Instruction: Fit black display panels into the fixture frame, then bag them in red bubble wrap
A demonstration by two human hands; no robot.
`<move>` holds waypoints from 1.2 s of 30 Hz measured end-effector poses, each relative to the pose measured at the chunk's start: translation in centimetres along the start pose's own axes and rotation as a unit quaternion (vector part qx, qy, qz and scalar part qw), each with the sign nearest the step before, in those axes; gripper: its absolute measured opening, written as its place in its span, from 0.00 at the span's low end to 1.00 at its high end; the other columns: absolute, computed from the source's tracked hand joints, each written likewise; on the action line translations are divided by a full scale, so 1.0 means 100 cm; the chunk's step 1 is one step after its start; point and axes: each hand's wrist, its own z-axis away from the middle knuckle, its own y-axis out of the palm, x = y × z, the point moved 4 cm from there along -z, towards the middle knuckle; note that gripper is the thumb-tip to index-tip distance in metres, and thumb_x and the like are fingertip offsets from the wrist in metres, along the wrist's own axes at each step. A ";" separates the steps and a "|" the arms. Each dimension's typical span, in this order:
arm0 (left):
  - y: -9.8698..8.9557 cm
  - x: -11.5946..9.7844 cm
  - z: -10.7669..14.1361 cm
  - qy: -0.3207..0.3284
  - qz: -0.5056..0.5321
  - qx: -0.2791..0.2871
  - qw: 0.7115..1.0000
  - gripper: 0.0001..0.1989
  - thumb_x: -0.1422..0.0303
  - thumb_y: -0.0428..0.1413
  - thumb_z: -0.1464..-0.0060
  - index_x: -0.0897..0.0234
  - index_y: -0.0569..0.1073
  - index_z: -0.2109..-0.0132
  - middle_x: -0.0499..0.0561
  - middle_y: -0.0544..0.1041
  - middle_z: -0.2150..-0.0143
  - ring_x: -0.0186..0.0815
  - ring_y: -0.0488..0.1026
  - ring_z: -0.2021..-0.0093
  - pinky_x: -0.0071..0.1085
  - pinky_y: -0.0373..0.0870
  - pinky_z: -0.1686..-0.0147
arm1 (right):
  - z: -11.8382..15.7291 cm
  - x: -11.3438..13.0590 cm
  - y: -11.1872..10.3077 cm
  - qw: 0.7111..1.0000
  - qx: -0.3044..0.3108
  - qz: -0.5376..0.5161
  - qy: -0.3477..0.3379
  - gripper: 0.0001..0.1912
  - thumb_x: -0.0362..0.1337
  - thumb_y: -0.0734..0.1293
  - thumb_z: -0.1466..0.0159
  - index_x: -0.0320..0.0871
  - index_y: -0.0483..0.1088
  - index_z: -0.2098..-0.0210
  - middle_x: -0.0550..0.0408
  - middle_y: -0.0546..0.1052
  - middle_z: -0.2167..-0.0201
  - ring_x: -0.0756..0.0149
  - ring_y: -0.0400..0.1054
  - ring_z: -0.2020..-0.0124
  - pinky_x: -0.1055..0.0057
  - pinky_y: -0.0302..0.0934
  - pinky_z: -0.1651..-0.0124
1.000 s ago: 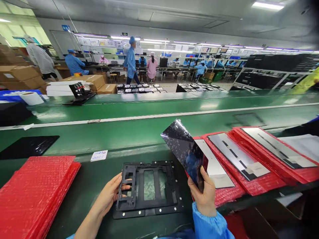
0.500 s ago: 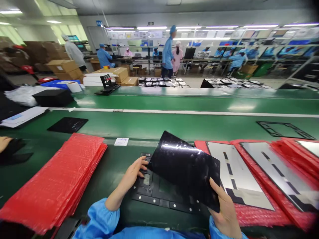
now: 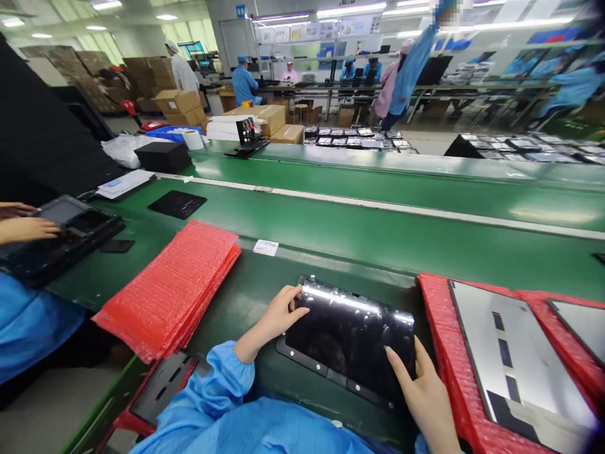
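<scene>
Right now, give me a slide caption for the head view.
Left hand and right hand rest on a glossy black panel in a black fixture, red bubble wrap beside.

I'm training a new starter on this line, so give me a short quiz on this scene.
1. What are the person's left hand and right hand both resting on?
A) a glossy black panel
B) a cardboard box
C) a roll of tape

2. True or false: the stack of red bubble wrap lies on the green bench to the left of the hands.

3. Fill in the word: the glossy black panel lies on a black ____.

Key: 1 A; 2 true; 3 frame
</scene>
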 end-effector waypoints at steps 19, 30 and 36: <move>0.001 0.005 -0.001 -0.001 -0.081 0.004 0.997 0.20 0.69 0.58 0.49 0.61 0.71 0.48 0.49 0.67 0.59 0.29 0.62 0.73 0.29 0.65 0.66 | 0.005 0.006 0.002 0.995 -0.017 0.083 -0.047 0.42 0.59 0.65 0.45 0.43 0.59 0.37 0.47 0.77 0.51 0.52 0.74 0.59 0.63 0.67 0.57; 0.016 0.000 0.016 0.013 -0.226 -0.031 0.974 0.22 0.63 0.51 0.40 0.60 0.67 0.40 0.56 0.68 0.56 0.45 0.68 0.56 0.37 0.66 0.55 | 0.007 0.002 0.000 0.985 0.044 0.163 0.034 0.47 0.65 0.60 0.44 0.45 0.53 0.34 0.64 0.66 0.88 0.55 0.67 0.84 0.64 0.59 0.75; 0.021 0.000 0.018 0.028 -0.277 -0.029 0.960 0.21 0.64 0.49 0.39 0.59 0.67 0.40 0.56 0.69 0.58 0.44 0.69 0.56 0.37 0.68 0.55 | 0.004 -0.001 0.002 0.985 0.054 0.162 0.029 0.48 0.65 0.59 0.44 0.42 0.53 0.34 0.65 0.66 0.88 0.57 0.67 0.84 0.65 0.59 0.75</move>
